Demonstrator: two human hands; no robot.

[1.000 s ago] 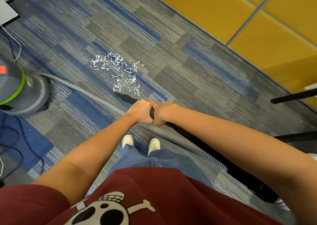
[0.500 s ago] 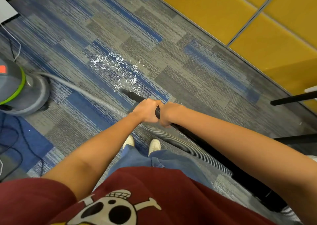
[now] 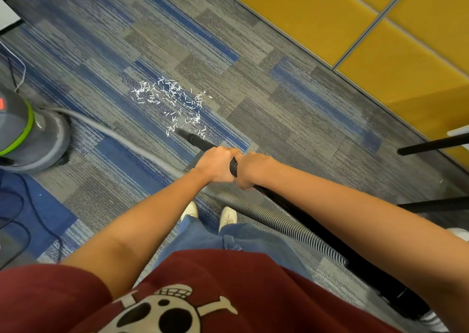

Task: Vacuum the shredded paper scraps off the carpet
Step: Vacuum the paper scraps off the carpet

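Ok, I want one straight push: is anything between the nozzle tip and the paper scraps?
Nothing visible does. The nozzle tip sits at the near edge of the paper scraps; the left hand and right hand grip the wand behind it, and the grey hose lies off to the left.

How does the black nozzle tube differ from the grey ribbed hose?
The black nozzle tube is smooth and straight; the grey ribbed hose curves. The left hand and right hand grip the tube; nobody holds the hose. The tube's tip reaches the paper scraps; the hose does not. Both are long and narrow.
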